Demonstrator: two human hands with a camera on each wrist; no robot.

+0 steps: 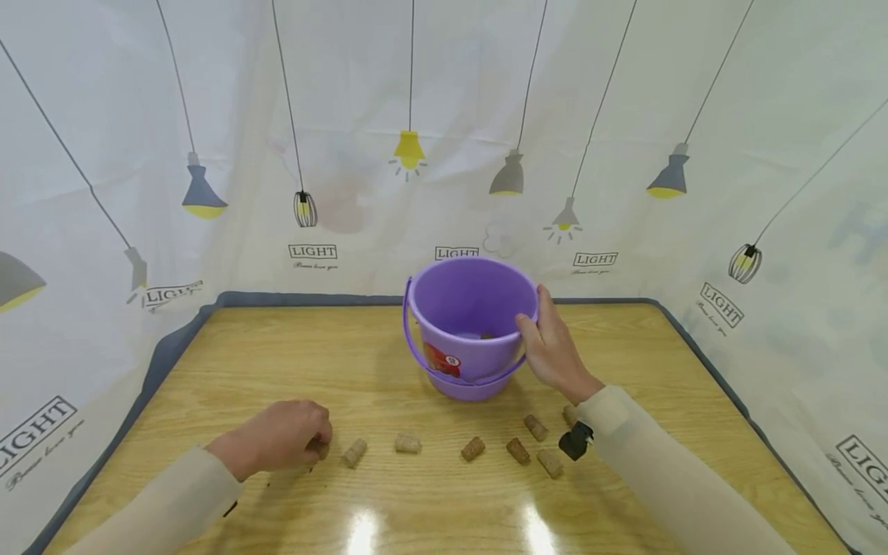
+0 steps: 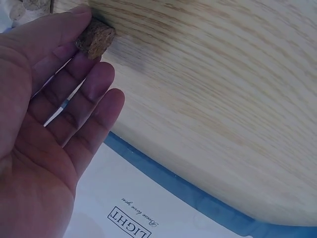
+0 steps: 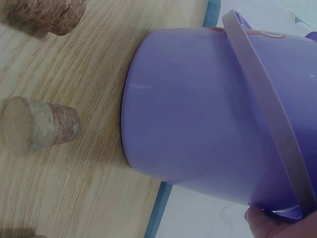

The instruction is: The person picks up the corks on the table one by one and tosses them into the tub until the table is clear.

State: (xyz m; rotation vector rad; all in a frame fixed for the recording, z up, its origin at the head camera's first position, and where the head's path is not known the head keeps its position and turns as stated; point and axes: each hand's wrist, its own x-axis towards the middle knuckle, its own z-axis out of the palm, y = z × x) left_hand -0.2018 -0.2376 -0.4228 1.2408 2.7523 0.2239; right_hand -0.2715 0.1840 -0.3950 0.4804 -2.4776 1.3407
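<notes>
A purple bucket [image 1: 472, 370] stands on the wooden table, its handle [image 3: 270, 106] hanging down along the front. My right hand [image 1: 555, 347] grips the bucket's rim at the right, thumb on the near side. Inside the bucket a bit of brown shows at the bottom. At the left, my left hand [image 1: 280, 435] pinches a cork [image 2: 95, 38] between thumb and fingers, low over the table. Beside that hand lies a pale cork [image 1: 354, 452], and another cork [image 1: 408, 443] is farther right.
Several more corks lie in front of the bucket, among them a dark cork [image 1: 473, 449] and a pale cork [image 1: 550, 463]. The wooden table [image 1: 291, 347] has a dark blue edge. A white cloth [image 1: 361, 77] printed with lamps hangs around it.
</notes>
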